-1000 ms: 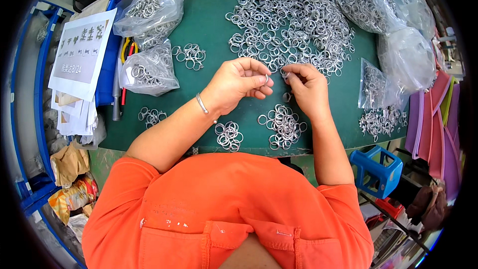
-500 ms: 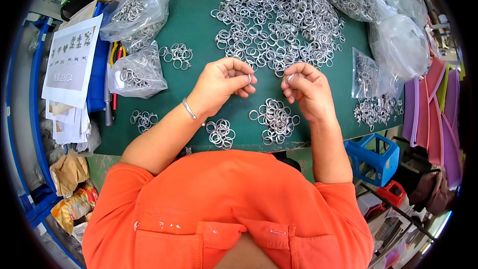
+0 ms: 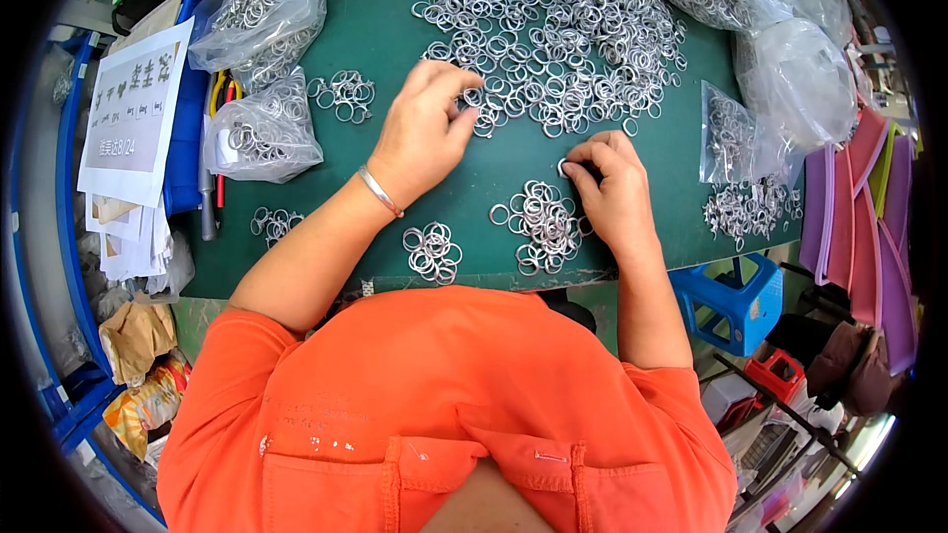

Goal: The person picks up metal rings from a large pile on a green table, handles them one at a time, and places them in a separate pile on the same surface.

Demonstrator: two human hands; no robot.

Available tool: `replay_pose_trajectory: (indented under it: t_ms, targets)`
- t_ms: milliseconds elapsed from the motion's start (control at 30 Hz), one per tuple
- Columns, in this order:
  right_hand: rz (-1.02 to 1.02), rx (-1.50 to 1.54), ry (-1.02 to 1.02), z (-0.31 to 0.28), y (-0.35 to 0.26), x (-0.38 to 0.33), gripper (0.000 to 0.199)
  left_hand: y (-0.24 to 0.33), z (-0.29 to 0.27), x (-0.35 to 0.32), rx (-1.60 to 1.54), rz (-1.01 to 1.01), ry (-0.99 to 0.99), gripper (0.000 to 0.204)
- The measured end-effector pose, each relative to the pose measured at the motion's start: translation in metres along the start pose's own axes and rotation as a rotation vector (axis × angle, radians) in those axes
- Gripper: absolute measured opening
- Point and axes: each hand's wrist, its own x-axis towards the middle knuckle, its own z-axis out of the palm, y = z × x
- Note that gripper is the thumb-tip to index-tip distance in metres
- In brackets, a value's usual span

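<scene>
1. Before you, on the tabletop (image 3: 380, 35) — the ring heap (image 3: 563, 44).
2. Nearer you, between your forearms (image 3: 314, 249) — two ring piles (image 3: 549, 227), side by side.
3. Bags (image 3: 263, 134) flank the ring heap; at your right, off the tabletop, a stool (image 3: 752, 308).

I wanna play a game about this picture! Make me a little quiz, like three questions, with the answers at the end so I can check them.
1. Which hand has its fingertips right at the edge of the big pile of rings?
2. True or false: the blue stool is on the person's right side.
3. Fill in the blank: the person is wearing a silvery ____.

Key:
1. The left hand.
2. True.
3. Bracelet.
</scene>
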Motion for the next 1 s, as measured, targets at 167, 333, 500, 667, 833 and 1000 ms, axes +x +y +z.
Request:
replay_pose_trajectory:
  t_ms: [167,333,500,667,833,1000]
  targets:
    - [-0.045,0.020,-0.005,0.004,0.001,-0.004,0.014,0.011,0.018,-0.003,-0.019,0.269,-0.089,0.019]
    - [-0.157,-0.125,0.013,0.001,-0.001,-0.006,0.015,0.023,0.032,-0.004,-0.095,0.287,-0.242,0.016]
    - [0.193,0.375,0.039,0.005,0.000,-0.015,0.008,0.032,0.029,-0.012,-0.221,0.116,-0.323,0.027]
    - [0.352,1.080,-0.117,0.003,-0.018,-0.016,0.008,0.042,0.021,-0.019,-0.387,-0.013,-0.292,0.020]
    - [0.242,0.933,-0.184,0.005,-0.028,-0.017,0.005,0.045,0.008,-0.025,-0.347,0.061,-0.176,0.009]
    - [-0.011,0.255,-0.121,0.007,-0.030,0.005,0.007,0.036,-0.048,-0.039,-0.124,0.039,-0.551,0.009]
